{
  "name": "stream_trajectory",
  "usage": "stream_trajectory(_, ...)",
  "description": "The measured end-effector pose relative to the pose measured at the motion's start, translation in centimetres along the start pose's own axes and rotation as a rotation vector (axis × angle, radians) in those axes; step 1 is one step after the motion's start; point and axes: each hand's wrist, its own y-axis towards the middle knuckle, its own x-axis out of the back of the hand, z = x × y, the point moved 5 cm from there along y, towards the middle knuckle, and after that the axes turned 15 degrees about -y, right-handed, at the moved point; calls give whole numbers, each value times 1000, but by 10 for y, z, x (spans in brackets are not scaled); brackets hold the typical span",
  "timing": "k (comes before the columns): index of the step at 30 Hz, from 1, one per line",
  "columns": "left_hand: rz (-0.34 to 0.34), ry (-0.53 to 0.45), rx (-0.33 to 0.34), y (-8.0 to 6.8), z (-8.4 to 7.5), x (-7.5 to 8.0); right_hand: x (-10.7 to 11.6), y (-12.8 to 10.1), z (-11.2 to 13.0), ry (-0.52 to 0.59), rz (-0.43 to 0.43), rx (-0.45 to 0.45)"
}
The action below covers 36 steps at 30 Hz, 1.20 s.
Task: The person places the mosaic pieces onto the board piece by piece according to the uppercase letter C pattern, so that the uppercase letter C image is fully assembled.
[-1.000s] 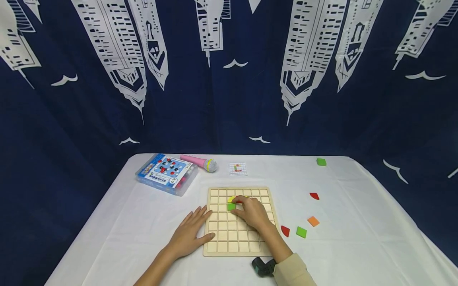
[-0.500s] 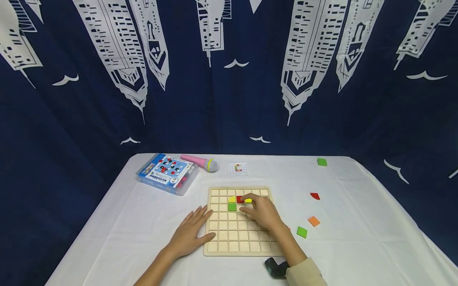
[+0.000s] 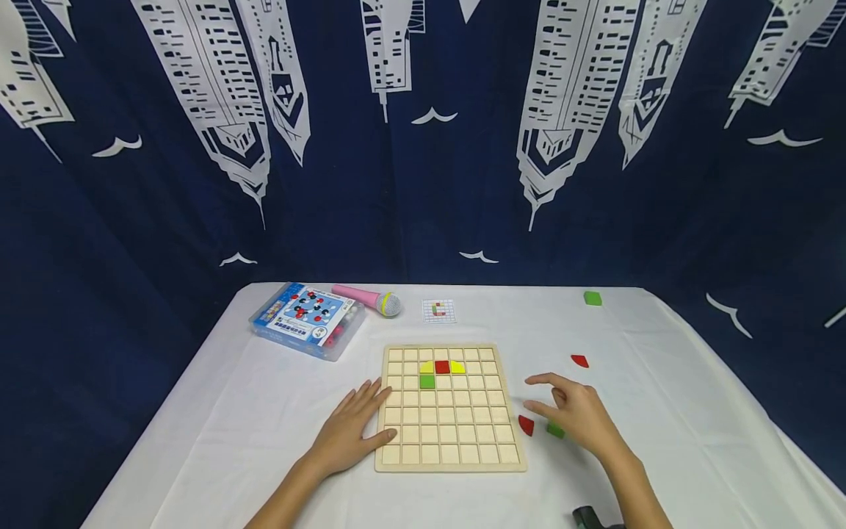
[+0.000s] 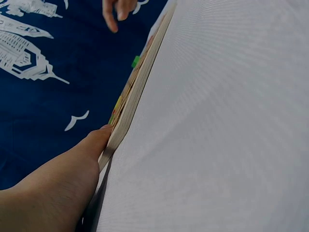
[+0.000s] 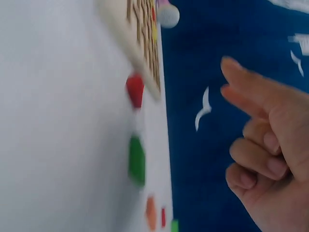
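White tablecloth [image 3: 264, 411] w/ wooden grid board [image 3: 449, 441]. Left hand [image 3: 346, 433] lies flat, touching board's edge. Right hand [image 3: 575, 415], loose & empty, hovers over green tile [image 3: 554, 431].

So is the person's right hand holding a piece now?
No, the right hand hovers empty and loosely open above the green piece beside the wooden board.

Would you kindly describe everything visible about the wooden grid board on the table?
The wooden grid board is a pale, square tray of small square cells, lying flat on the white tablecloth. Near its far edge sit a yellow, a red and another yellow piece in a row, with a green piece below the first. The left hand rests against its left edge.
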Motion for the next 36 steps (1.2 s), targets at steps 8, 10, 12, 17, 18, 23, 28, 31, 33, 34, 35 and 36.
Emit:
stream_trajectory(8, -5, 3, -6, 0, 0, 1, -10, -25, -37, -4, 178, -65)
stream_trajectory(10, -3, 6, -4, 0, 0, 1, -12, -27, -41, -39, 190, -65)
stream_trajectory(12, -3, 8, -3, 0, 0, 1, -13, -28, -43, -68, 187, -52)
stream_trajectory(17, -3, 4, 0, 0, -1, 2, -15, -27, -44, -97, 173, -29)
stream_trajectory(18, -2, 5, 2, 0, -1, 2, -15, -27, -44, -103, 166, -29)
stream_trajectory(23, -3, 4, 0, 0, 0, 1, -12, -17, -34, -149, 105, -14)
stream_trajectory(28, -7, 3, -5, 1, 0, 1, -14, 0, -8, -118, 72, 38)
stream_trajectory(31, -7, 6, -3, 0, 1, 1, -20, 12, 13, -84, 77, 83)
stream_trajectory(33, -6, 8, 1, 0, 2, 0, -25, 20, 28, -62, 80, 121)
stream_trajectory(34, -6, 9, 1, 0, 2, 0, -28, 23, 36, -52, 79, 143)
stream_trajectory(35, -5, 8, 1, 0, 1, 0, -31, 27, 43, -41, 77, 164)
stream_trajectory(36, -4, 8, 2, 0, 1, 0, -34, 30, 50, -30, 73, 186)
